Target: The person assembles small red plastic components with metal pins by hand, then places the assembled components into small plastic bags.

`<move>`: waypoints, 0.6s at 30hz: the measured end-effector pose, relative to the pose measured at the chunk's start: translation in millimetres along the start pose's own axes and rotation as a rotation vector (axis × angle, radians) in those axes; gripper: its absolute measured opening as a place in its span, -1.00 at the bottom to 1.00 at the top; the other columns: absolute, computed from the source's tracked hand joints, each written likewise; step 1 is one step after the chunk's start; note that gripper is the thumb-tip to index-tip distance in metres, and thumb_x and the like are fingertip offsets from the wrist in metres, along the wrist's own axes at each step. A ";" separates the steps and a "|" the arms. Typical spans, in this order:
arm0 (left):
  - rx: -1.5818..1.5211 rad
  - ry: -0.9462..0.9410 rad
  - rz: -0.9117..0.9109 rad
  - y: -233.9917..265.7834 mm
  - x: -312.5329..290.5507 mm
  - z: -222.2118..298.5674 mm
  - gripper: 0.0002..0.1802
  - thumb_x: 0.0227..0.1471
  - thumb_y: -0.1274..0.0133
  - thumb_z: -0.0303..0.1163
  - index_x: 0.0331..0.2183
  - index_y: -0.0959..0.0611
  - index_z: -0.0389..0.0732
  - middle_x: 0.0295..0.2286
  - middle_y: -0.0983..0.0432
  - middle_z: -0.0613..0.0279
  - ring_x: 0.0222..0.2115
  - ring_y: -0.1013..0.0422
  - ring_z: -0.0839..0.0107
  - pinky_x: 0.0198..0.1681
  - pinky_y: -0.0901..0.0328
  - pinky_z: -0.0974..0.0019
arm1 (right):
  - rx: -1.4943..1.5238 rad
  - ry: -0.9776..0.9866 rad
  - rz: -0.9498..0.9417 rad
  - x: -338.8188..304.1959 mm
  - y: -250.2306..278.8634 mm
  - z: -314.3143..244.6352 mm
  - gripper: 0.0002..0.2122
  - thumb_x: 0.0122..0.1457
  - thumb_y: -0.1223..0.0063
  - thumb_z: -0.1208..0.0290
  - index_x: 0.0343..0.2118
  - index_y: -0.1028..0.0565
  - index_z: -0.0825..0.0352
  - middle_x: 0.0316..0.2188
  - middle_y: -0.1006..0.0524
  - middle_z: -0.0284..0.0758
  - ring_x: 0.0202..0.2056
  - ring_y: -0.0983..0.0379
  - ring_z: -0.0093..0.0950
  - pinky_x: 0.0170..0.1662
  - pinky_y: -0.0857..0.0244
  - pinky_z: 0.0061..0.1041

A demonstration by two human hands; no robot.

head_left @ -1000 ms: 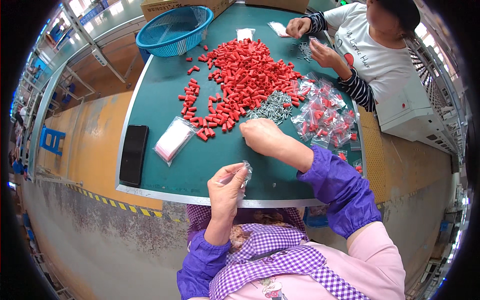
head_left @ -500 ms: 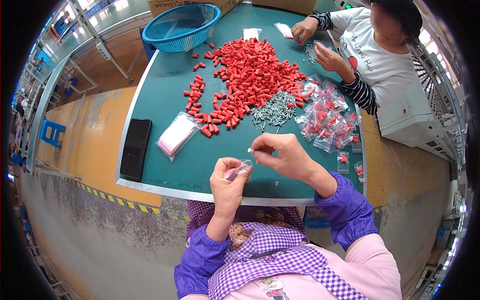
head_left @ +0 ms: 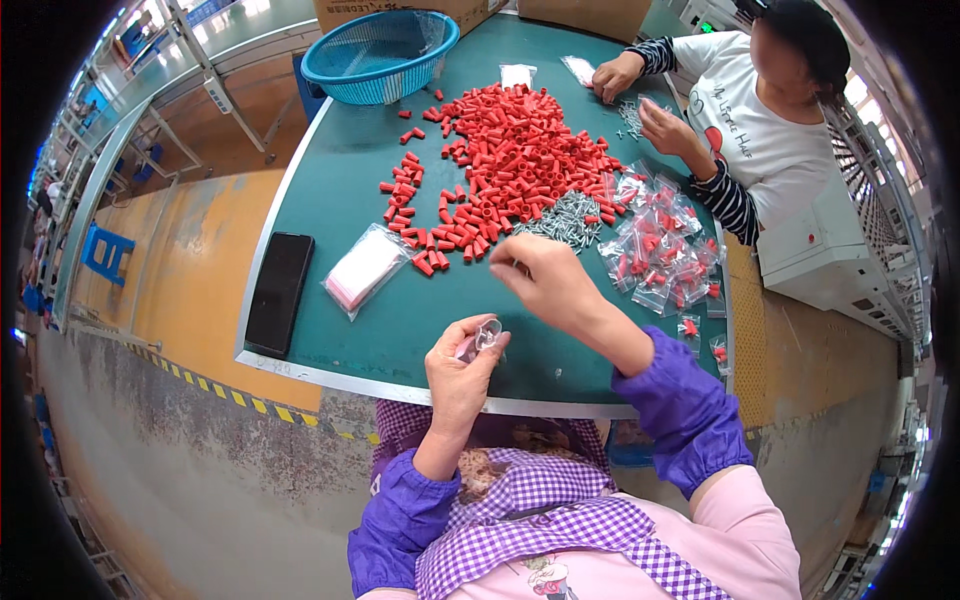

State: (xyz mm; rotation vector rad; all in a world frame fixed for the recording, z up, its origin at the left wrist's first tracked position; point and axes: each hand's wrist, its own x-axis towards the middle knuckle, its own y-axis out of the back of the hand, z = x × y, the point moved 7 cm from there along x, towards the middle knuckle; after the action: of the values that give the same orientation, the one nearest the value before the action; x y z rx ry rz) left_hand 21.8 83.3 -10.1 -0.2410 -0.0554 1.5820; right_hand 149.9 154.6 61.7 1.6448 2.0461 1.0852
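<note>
In my left hand (head_left: 460, 368), near the table's front edge, is a small clear plastic bag (head_left: 487, 336), pinched between thumb and fingers with its mouth spread. My right hand (head_left: 548, 280) hovers with bent fingers a little apart, just short of the red tapered sleeves (head_left: 520, 150); nothing shows in it. Those sleeves lie in a large heap mid-table. Against the heap's near right side is a pile of silver screws (head_left: 562, 221). To the right lie many filled clear bags (head_left: 655, 240) with red sleeves inside.
A packet of flat bags (head_left: 367, 268) and a black phone (head_left: 279, 295) lie on the left. At the back stand a blue basket (head_left: 380, 85) and cardboard boxes (head_left: 580, 12). Across the right corner, a co-worker's hands (head_left: 668, 128) are over more screws (head_left: 630, 118).
My right hand has moved away from the bag, up toward the red sleeves. The bag's mouth looks rounder and wider in my left hand, which stays nearly in place. The view has shifted slightly.
</note>
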 end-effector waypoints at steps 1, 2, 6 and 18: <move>-0.002 -0.004 -0.005 -0.3 0.1 1.5 -0.78 -0.08 -0.19 -0.55 -0.29 -0.59 -0.33 -0.46 -0.49 0.39 -0.47 -0.35 0.69 -0.42 -0.29 0.60 | -0.002 0.004 0.001 3.7 -10.6 7.2 -0.85 -0.01 -0.12 0.51 -0.34 -0.48 0.37 -0.39 -0.47 -0.21 -0.36 -0.46 -0.28 -0.33 -0.35 -0.37; -0.003 -0.009 -0.004 0.7 0.6 3.4 -0.78 -0.08 -0.19 -0.55 -0.29 -0.59 -0.33 -0.46 -0.49 0.39 -0.47 -0.35 0.69 -0.42 -0.29 0.60 | -0.095 0.065 0.092 8.3 -17.4 10.0 -0.85 -0.02 -0.13 0.51 -0.35 -0.48 0.37 -0.38 -0.46 -0.21 -0.36 -0.45 -0.26 -0.32 -0.35 -0.36; -0.024 0.003 -0.002 4.1 0.6 7.3 -0.79 -0.06 -0.19 -0.54 -0.29 -0.59 -0.34 -0.47 -0.48 0.39 -0.50 -0.35 0.70 -0.44 -0.28 0.61 | -0.399 0.190 0.206 17.4 -37.9 10.3 -0.85 -0.07 -0.14 0.49 -0.40 -0.47 0.37 -0.40 -0.45 -0.22 -0.35 -0.42 -0.24 -0.26 -0.33 -0.32; 0.130 -0.124 0.098 23.0 13.5 11.2 -0.78 -0.08 -0.19 -0.54 -0.31 -0.59 -0.35 -0.46 -0.48 0.34 -0.50 -0.34 0.67 -0.46 -0.27 0.58 | -0.486 0.320 0.324 13.4 -37.4 12.1 -0.84 -0.08 0.02 0.54 -0.38 -0.48 0.34 -0.44 -0.44 -0.24 -0.35 -0.41 -0.31 -0.24 -0.29 -0.40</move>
State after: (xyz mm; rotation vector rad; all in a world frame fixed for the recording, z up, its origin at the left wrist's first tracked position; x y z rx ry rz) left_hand -3.0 97.3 -5.1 -0.0443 -0.0374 1.6894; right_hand 127.4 169.3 30.0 1.6471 1.5178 1.8872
